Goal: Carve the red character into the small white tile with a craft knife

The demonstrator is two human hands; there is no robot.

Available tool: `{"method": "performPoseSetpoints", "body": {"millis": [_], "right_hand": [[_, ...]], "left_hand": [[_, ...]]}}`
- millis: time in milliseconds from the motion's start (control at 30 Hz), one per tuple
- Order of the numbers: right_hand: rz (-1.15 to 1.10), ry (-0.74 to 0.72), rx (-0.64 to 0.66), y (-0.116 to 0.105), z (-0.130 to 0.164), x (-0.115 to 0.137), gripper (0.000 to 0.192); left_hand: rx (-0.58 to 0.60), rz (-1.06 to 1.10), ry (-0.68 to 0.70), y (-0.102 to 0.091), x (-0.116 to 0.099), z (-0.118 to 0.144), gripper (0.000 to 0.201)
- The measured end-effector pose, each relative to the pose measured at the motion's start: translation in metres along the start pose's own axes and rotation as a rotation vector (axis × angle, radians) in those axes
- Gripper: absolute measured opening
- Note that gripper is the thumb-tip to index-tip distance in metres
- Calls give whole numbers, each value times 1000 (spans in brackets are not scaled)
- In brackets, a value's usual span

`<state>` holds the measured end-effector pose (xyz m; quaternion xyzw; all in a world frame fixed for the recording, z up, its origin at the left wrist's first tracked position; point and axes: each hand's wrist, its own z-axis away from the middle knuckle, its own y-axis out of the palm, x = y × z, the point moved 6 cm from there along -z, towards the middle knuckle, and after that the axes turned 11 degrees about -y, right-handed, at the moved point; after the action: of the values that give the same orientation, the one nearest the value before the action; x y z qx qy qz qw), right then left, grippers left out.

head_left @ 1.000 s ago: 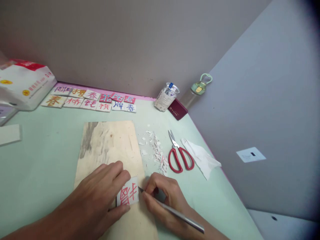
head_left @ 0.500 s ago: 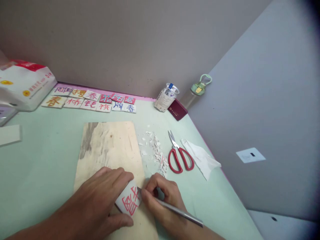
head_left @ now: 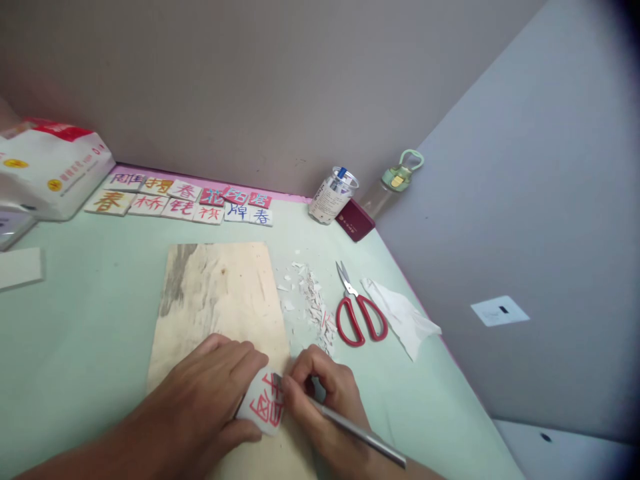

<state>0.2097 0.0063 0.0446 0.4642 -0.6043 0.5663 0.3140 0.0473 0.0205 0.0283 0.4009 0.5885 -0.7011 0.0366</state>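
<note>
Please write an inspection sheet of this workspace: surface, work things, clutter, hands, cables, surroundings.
Surface: pale green table with a wooden board lying on it.
Work things: small white tile with red character, on the board; metal carving knife, its tip at the tile's right edge.
Clutter: white chips beside the board; red scissors; crumpled tissue; rows of finished tiles; jar; dark red booklet; bottle; white bag.
Hands: left hand holds the tile; right hand has its grip closed on the knife.
Cables: nothing seen.
Surroundings: grey walls.
</note>
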Motion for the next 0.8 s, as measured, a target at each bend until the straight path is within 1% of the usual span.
{"method": "performPoseSetpoints", "body": {"millis": [100,267,400,500,600,700,800], "right_hand": [[52,-40,-1,2,2,0,25],[132,-122,-13,4,5,2,23],[176,-225,-28,6,6,6,23],[204,-324,-75,9,8,6,21],[234,-412,-107,11,11,6,17],[270,-490,-59,13,12,8,19],[352,-617,17,14,13,17,22]], "left_hand": [[4,-11,-15,-1,-2,-1,35],[9,-12,32,2,-1,0,28],[-2,-8,20,5,3,2,32],[28,-16,4,7,2,2,28],[46,-12,1,4,0,0,24],[77,18,24,1,0,-2,22],[101,34,50,1,2,-3,21]]}}
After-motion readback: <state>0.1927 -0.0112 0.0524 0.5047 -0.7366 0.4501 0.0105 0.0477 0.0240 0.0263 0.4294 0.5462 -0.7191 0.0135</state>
